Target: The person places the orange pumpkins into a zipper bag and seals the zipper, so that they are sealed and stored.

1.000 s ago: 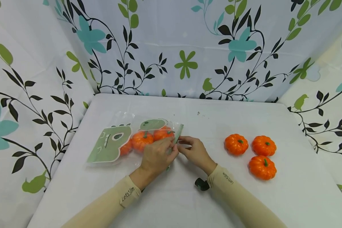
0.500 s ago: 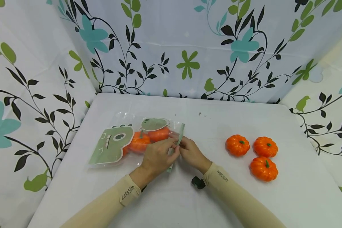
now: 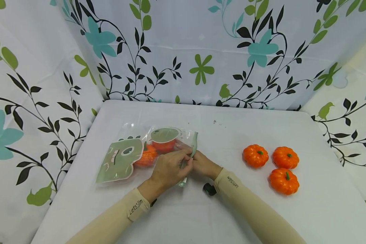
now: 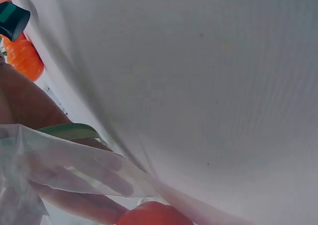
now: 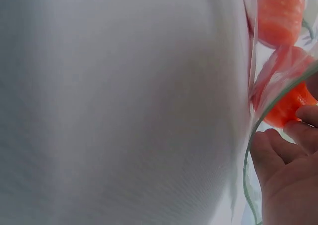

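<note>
Clear plastic zip bag (image 3: 140, 152) with a green dinosaur print lies flat on the white bench (image 3: 201, 210), left of centre, its green zip strip (image 3: 194, 145) at the right end. Inside it: orange toy pumpkins (image 3: 157, 149), at least two, partly hidden by the print. Left hand (image 3: 170, 167) and right hand (image 3: 202, 165) meet at the zip strip; fingers of both curl and pinch the bag's mouth, knuckles touching. Right wrist view: fingertips (image 5: 278, 150) on the green edge, a pumpkin just behind the film. Three loose pumpkins (image 3: 271, 166) sit in a cluster well apart to the right, stems up. Writing: "Let's Slim" on the left sleeve (image 3: 136, 206) and on the right sleeve (image 3: 232, 182); no text legible on the bag. Floral-print curtain (image 3: 201, 51) behind the bench.
</note>
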Demonstrator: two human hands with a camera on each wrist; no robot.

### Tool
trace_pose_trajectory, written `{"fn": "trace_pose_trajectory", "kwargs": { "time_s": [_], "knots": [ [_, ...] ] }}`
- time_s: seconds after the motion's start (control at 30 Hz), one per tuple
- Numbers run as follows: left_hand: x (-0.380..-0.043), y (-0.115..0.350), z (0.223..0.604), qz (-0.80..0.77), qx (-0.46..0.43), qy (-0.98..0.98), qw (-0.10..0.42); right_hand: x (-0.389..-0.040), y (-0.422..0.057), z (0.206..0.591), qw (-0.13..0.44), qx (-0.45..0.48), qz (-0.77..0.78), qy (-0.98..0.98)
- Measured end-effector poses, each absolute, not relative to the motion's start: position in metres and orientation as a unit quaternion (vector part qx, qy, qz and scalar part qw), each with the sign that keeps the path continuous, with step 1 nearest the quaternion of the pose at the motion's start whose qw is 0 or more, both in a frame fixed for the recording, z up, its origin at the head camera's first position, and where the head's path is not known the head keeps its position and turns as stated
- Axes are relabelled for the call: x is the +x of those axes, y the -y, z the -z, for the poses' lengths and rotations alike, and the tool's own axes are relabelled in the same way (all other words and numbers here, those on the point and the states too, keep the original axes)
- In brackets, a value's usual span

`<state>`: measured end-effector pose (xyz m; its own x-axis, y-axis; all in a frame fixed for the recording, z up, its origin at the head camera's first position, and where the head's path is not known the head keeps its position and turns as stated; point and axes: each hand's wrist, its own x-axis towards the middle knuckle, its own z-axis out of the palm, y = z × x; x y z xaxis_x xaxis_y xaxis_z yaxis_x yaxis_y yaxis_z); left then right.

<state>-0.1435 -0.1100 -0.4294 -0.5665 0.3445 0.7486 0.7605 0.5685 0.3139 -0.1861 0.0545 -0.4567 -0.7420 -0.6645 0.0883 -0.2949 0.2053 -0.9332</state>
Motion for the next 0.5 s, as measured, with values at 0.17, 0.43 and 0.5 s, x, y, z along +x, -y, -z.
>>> {"fn": "trace_pose_trajectory", "kwargs": {
  "time_s": [0.17, 0.43, 0.5],
  "knots": [
    [-0.142, 0.111, 0.432, 0.331, -0.329, 0.824, 0.32, -0.179, -0.064, 0.451, 0.163, -0.292, 0.494, -0.802],
    [-0.142, 0.111, 0.431, 0.319, -0.316, 0.832, 0.326, -0.155, -0.116, 0.432, 0.089, -0.273, 0.368, -0.884],
    [-0.141, 0.111, 0.431, 0.317, -0.316, 0.833, 0.325, -0.149, -0.132, 0.426, 0.068, -0.264, 0.334, -0.902]
  ]
}}
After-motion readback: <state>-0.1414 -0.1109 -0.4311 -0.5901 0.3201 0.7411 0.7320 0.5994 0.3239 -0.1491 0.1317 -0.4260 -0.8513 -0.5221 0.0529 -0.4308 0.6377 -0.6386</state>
